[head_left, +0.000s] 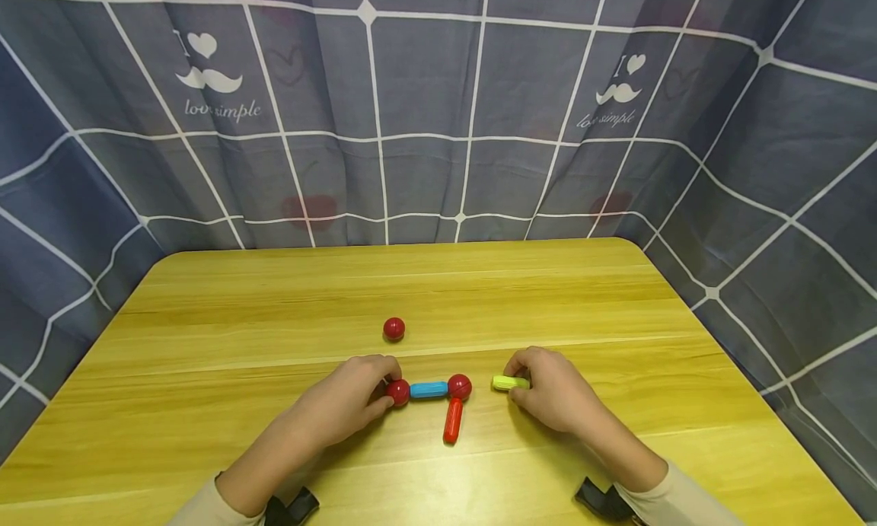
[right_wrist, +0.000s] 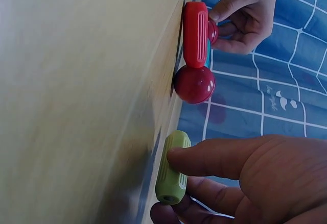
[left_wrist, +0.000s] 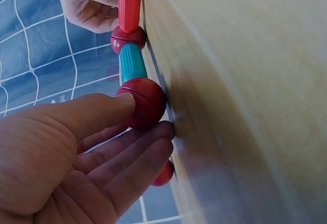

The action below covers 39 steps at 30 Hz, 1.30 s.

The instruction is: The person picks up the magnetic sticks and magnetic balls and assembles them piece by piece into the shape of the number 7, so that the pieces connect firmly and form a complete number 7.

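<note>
My left hand [head_left: 347,398] pinches a dark red ball [left_wrist: 145,101] between thumb and fingers, low over the table. That ball joins a blue ribbed rod [head_left: 428,390], whose other end meets a second red ball [head_left: 460,387]. From this second ball a red ribbed rod [head_left: 453,422] points toward the table's near side. To the right, a yellow-green ribbed rod [right_wrist: 172,168] sits between the thumb and fingers of my right hand [head_left: 558,391]. In the head view a gap separates the yellow-green rod from the second ball.
A loose red ball [head_left: 393,328] lies on the wooden table [head_left: 274,298] beyond the left hand. A grey-blue curtain [head_left: 425,77] with white grid lines hangs behind the table and along both sides.
</note>
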Tool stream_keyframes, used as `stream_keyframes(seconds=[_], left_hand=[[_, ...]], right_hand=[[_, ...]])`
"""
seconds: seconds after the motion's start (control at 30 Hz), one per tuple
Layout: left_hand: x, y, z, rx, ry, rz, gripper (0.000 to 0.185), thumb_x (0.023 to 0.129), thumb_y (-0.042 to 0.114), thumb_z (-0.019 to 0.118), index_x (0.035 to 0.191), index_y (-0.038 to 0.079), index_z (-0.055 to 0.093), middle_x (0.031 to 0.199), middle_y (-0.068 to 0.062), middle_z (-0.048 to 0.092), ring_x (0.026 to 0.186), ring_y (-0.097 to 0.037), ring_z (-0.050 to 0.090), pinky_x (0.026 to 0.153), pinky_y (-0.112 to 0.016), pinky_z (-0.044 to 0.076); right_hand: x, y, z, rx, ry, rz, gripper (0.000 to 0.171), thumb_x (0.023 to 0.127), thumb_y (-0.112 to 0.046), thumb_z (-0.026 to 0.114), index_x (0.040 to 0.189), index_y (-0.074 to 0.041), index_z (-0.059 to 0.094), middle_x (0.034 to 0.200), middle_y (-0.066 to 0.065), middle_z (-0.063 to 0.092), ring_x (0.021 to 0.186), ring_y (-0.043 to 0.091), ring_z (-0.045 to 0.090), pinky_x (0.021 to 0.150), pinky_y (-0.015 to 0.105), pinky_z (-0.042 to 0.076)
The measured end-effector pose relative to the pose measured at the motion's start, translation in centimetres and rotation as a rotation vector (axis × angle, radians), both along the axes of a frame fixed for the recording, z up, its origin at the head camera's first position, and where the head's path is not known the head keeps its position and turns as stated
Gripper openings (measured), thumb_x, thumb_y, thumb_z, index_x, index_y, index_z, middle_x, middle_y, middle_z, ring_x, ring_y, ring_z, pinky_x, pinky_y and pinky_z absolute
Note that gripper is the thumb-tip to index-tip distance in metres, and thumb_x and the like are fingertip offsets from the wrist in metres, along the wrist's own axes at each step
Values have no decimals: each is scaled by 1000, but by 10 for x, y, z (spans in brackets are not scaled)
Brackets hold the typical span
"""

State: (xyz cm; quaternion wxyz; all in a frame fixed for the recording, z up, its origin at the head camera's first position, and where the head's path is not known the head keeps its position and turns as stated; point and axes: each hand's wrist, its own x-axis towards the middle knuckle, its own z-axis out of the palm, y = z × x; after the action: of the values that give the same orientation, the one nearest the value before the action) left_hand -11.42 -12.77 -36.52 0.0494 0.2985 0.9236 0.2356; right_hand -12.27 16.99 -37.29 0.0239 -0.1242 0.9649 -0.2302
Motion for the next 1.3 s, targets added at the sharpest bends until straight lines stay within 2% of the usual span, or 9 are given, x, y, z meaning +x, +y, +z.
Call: stream_keyframes(seconds=[0.43, 0.7, 1.3], left_hand=[[0, -1, 0, 8, -1, 4, 10, 83, 18, 66, 90, 18, 59, 78, 13, 54, 70, -6, 51, 63, -20, 44], [1, -1, 0, 15, 7, 0, 9, 83, 18, 66, 89, 18, 59, 78, 13, 55, 70, -4, 51, 63, -20, 45], [0, 0, 0, 9, 8, -2, 9, 84, 18, 66, 89, 18, 58, 77, 13, 53, 70, -6, 51, 62, -21, 44]], right_hand=[[10, -5, -1, -17, -34, 69, 15, 71, -11, 73, 76, -20, 62, 75, -9, 54, 65, 10, 46, 60, 29, 40], [14, -7, 0, 15, -32, 97, 17, 70, -12, 73, 77, -22, 61, 77, -11, 53, 65, 8, 46, 61, 28, 40], [23, -12, 3, 15, -70, 173, 17, 70, -15, 72, 79, -24, 61, 77, -12, 52, 64, 8, 46, 58, 26, 39]])
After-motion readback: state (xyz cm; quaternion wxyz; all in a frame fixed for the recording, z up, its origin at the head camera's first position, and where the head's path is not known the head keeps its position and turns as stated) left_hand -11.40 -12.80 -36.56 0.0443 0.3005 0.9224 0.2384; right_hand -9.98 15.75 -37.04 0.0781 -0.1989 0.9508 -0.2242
